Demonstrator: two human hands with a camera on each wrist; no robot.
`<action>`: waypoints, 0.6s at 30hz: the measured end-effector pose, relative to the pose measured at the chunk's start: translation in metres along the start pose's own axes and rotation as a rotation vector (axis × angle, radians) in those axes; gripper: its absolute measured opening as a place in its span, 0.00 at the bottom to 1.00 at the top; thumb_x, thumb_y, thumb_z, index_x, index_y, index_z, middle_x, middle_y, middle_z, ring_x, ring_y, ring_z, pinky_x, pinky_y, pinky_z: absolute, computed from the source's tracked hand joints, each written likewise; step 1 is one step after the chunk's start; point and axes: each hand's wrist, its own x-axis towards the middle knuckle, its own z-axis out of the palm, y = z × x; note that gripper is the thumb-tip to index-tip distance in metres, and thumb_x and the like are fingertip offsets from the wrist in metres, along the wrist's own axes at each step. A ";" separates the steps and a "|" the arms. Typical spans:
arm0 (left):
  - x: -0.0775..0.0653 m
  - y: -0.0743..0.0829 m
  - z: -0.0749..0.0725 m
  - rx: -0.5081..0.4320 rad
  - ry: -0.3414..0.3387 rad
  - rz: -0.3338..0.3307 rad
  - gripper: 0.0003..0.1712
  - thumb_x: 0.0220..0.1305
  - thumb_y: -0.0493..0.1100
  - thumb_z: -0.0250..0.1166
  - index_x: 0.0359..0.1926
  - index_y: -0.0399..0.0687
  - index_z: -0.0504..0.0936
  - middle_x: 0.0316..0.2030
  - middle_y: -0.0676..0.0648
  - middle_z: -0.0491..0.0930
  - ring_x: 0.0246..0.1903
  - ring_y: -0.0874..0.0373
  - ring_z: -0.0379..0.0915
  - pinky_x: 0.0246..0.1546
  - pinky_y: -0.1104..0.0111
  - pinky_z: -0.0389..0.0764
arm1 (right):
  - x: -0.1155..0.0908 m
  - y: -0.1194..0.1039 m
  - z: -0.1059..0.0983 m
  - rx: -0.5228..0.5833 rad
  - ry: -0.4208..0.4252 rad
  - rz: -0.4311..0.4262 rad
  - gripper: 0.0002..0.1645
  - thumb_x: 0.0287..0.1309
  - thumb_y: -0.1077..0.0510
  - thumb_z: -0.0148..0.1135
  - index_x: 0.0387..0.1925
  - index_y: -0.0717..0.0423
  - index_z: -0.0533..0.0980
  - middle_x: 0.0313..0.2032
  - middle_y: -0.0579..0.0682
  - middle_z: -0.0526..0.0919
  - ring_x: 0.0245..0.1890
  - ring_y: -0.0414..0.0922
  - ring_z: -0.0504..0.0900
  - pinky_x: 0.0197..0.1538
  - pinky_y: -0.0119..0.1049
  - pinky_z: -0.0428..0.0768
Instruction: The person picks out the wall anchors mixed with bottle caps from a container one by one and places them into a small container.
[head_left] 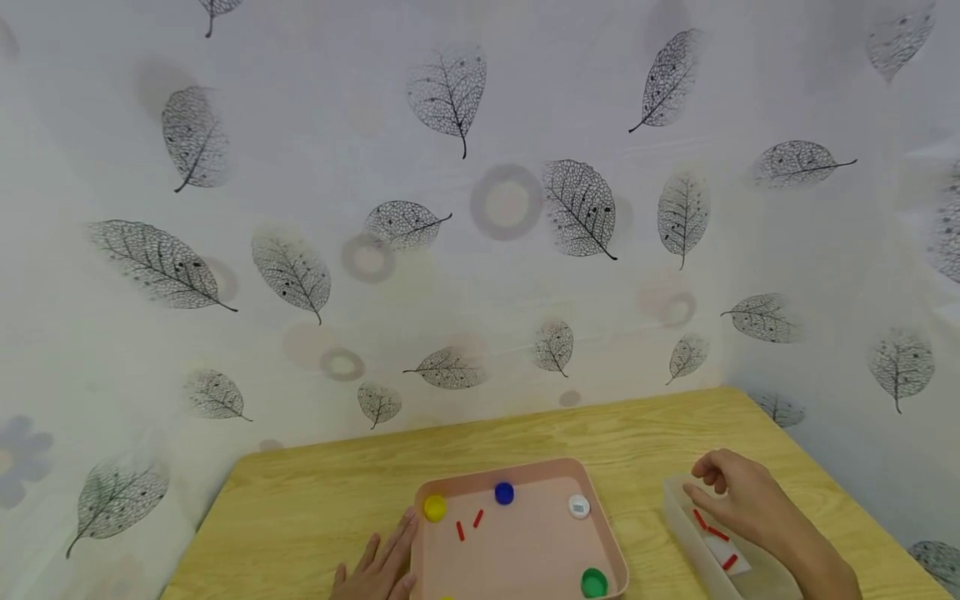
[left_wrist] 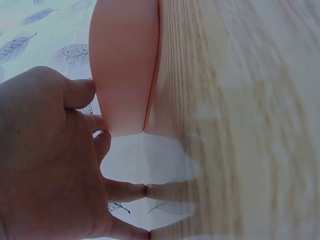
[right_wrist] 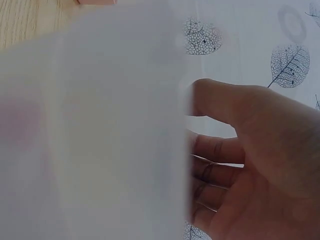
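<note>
My left hand point(head_left: 375, 567) lies by the left side of a pink tray point(head_left: 517, 542), fingers spread. In the left wrist view its thumb and a finger touch the tray wall point(left_wrist: 125, 65), and other fingertips rest on the tabletop. My right hand point(head_left: 738, 500) hovers over a whitish translucent box point(head_left: 686, 533), thumb and loosely bent fingers apart, nothing visible between them. Inside the box lie several red sticks point(head_left: 718, 533), some by a white flat piece point(head_left: 738, 568). Two red sticks point(head_left: 478, 518) lie in the tray. The box wall point(right_wrist: 115, 125) hides the right fingertips in the right wrist view.
Round caps sit around the tray's edges: yellow point(head_left: 435, 508), blue point(head_left: 504, 493), white point(head_left: 578, 506) and green point(head_left: 594, 582). A bit of yellow shows at the bottom frame edge. The wooden table point(head_left: 315, 492) meets a leaf-patterned backdrop point(head_left: 480, 283) behind and at the sides.
</note>
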 end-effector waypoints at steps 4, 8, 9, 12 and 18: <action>-0.004 0.000 -0.001 0.014 -0.014 -0.020 0.39 0.65 0.74 0.35 0.74 0.73 0.44 0.73 0.51 0.50 0.65 0.28 0.49 0.47 0.22 0.42 | 0.000 -0.002 0.001 0.009 -0.007 0.008 0.11 0.54 0.52 0.67 0.34 0.54 0.77 0.29 0.42 0.76 0.29 0.37 0.71 0.31 0.33 0.74; -0.006 0.000 -0.002 0.033 -0.038 -0.050 0.40 0.63 0.76 0.34 0.73 0.76 0.43 0.72 0.50 0.52 0.65 0.28 0.49 0.48 0.23 0.43 | 0.000 -0.005 0.002 0.010 0.014 0.007 0.11 0.54 0.53 0.67 0.35 0.54 0.77 0.30 0.42 0.76 0.31 0.39 0.72 0.32 0.33 0.75; -0.006 0.000 -0.002 0.036 -0.039 -0.048 0.40 0.63 0.76 0.34 0.73 0.76 0.43 0.72 0.50 0.52 0.65 0.28 0.49 0.48 0.23 0.43 | 0.000 -0.007 0.003 0.011 0.026 0.002 0.11 0.54 0.53 0.68 0.35 0.54 0.77 0.30 0.42 0.77 0.31 0.39 0.72 0.32 0.33 0.75; -0.007 0.000 -0.003 0.031 -0.047 -0.045 0.40 0.63 0.76 0.34 0.73 0.76 0.42 0.72 0.51 0.51 0.65 0.28 0.48 0.48 0.23 0.42 | 0.001 -0.010 0.004 0.022 0.049 -0.020 0.11 0.53 0.54 0.69 0.35 0.55 0.78 0.31 0.43 0.77 0.31 0.39 0.73 0.32 0.33 0.76; -0.013 0.004 -0.003 0.033 -0.028 -0.058 0.40 0.63 0.76 0.34 0.73 0.74 0.43 0.73 0.54 0.49 0.67 0.31 0.46 0.49 0.24 0.39 | 0.001 -0.019 0.007 0.060 0.023 -0.006 0.13 0.54 0.53 0.68 0.37 0.55 0.77 0.32 0.44 0.77 0.30 0.39 0.74 0.32 0.33 0.76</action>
